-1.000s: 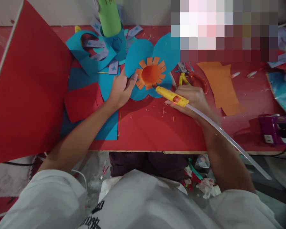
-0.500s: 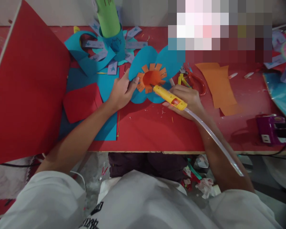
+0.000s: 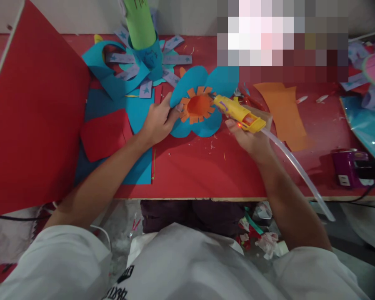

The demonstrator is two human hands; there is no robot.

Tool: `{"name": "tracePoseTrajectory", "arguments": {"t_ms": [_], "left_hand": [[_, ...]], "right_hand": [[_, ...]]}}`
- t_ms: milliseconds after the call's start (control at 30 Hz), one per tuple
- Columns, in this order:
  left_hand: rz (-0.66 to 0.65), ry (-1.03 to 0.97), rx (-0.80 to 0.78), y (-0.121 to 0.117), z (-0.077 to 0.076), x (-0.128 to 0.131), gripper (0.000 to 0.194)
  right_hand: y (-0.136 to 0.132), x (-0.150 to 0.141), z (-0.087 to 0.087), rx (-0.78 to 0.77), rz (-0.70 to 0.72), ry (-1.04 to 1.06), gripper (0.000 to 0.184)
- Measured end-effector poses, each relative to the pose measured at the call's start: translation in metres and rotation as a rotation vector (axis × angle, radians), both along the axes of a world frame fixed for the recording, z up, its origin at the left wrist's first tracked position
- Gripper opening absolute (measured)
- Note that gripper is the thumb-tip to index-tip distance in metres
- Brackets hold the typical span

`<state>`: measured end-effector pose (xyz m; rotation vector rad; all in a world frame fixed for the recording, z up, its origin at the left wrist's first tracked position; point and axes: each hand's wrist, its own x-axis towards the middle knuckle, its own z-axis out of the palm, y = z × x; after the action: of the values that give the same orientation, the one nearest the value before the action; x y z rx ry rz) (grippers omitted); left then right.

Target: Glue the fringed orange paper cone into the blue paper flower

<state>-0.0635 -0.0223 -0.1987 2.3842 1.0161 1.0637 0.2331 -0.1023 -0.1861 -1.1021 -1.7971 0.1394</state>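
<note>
My left hand [image 3: 159, 119] pinches the left edge of a blue paper flower [image 3: 192, 79], its thumb over the front. At the flower's centre sits an orange paper ring [image 3: 199, 106] with a fringe of cut tabs folded outward. My right hand [image 3: 251, 135] grips a yellow hot glue gun [image 3: 240, 113], whose small orange light glows. The gun's nozzle points left, close to the right side of the orange fringe; whether it touches cannot be told. A long clear glue stick [image 3: 300, 175] sticks out of the gun's back end.
A red board [image 3: 40, 112] stands at the left. Blue sheets [image 3: 118, 173] and a red paper piece [image 3: 108, 134] lie beside my left arm. Behind is a green paper tube [image 3: 140, 27]. Orange paper [image 3: 284, 116] and a purple power box [image 3: 350, 164] with cables are at right.
The glue gun in my right hand has moved right, its nozzle going from the orange ring's lower inside edge to its right side. My left hand and the flower stay nearly in place.
</note>
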Motion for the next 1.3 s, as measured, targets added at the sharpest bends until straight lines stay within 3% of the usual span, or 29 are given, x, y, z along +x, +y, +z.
{"name": "tracePoseTrajectory", "arguments": {"t_ms": [367, 667, 1067, 1300], "left_hand": [[-0.003, -0.036, -0.039, -0.003, 0.006, 0.001, 0.065], [0.021, -0.019, -0.102, -0.001, 0.002, 0.001, 0.071], [0.037, 0.033, -0.063, -0.004, 0.007, 0.002, 0.064], [0.046, 0.074, -0.024, -0.002, 0.004, 0.000, 0.065]], "right_hand": [[0.000, 0.000, -0.001, 0.031, -0.013, 0.035, 0.035], [-0.002, 0.006, -0.004, -0.026, -0.141, -0.046, 0.042], [-0.006, 0.000, 0.006, -0.049, -0.058, -0.054, 0.033], [-0.005, -0.005, 0.004, -0.013, -0.112, -0.073, 0.041]]}}
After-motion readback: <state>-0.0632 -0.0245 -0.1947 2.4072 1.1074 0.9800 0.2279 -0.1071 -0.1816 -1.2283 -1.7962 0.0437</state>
